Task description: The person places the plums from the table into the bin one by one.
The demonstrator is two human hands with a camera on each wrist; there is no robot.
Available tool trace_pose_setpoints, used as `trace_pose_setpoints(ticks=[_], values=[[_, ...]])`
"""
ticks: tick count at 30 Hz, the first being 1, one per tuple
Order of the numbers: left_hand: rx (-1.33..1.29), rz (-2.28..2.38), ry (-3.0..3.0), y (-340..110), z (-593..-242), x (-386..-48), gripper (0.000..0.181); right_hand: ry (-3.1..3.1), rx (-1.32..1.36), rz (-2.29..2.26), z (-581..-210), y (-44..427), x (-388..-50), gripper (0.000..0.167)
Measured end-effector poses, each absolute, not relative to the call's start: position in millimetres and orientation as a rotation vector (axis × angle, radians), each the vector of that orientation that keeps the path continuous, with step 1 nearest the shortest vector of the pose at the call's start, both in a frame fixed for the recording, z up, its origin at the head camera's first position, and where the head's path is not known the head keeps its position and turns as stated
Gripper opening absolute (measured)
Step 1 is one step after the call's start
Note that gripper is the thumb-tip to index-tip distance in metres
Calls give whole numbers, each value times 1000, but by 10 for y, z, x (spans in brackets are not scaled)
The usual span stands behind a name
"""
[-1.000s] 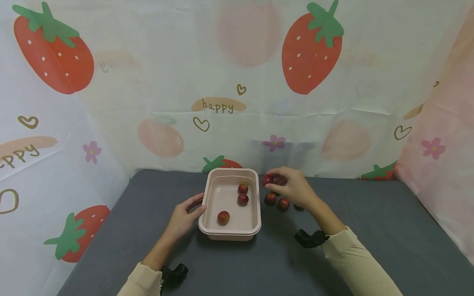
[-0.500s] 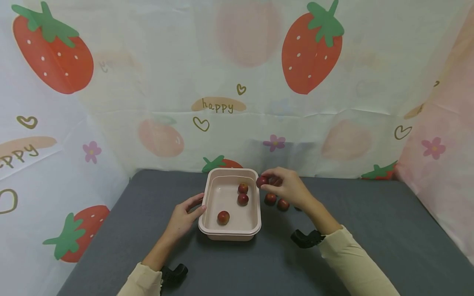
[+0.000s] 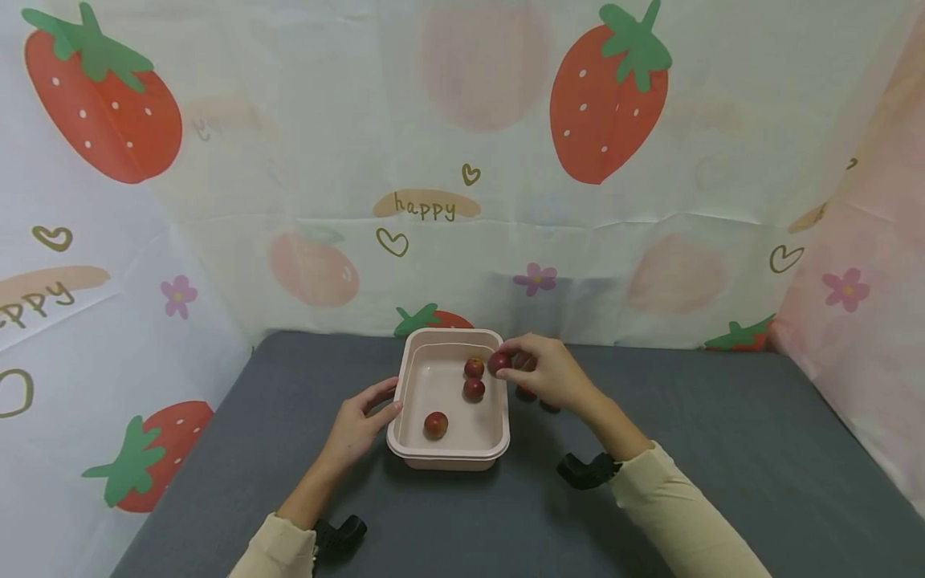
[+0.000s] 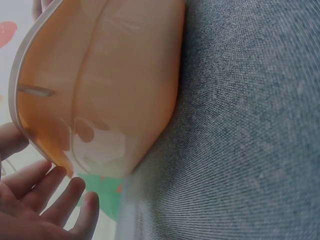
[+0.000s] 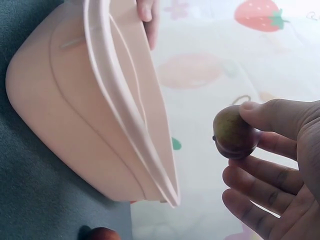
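A pale pink plastic box (image 3: 444, 453) stands on the table with three plums in it: one red-brown plum (image 3: 436, 425) near the front, two others (image 3: 474, 389) touching at the right. My left hand (image 3: 359, 425) touches the box's left rim with thumb and fingertips, its fingers fairly straight. My right hand (image 3: 551, 373) pinches a dark plum (image 5: 235, 131) between thumb and fingers at the box's right rim. In the right wrist view that plum shows greenish on one side, and the other fingers (image 5: 250, 205) spread below it.
Some plums (image 3: 526, 394) lie on the grey table (image 3: 289, 385) right of the box, partly hidden by my right hand. Behind, a pale curtain (image 3: 462, 144) printed with strawberries rises at the table's far edge. Black wrist mounts (image 3: 588, 472) stick out below each wrist.
My right hand has moved left with the plum, from beside the box to its right rim, and slightly lower. The left hand and the box have stayed put.
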State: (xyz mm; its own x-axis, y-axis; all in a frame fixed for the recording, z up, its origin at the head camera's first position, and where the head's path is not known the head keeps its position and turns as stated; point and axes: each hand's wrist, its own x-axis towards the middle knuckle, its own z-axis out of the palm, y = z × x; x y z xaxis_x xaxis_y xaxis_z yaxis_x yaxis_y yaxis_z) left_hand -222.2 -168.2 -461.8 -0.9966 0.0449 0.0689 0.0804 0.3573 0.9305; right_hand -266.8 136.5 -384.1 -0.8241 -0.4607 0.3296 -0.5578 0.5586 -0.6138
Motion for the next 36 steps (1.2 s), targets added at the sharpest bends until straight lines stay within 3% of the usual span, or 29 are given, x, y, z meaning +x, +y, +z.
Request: trace_pose_setpoints(ticks=[36], values=[[-119,-1739,-2577,-1689,-4602,-2209,48,-2769,956,1073,-4078,1038,-2693,31]])
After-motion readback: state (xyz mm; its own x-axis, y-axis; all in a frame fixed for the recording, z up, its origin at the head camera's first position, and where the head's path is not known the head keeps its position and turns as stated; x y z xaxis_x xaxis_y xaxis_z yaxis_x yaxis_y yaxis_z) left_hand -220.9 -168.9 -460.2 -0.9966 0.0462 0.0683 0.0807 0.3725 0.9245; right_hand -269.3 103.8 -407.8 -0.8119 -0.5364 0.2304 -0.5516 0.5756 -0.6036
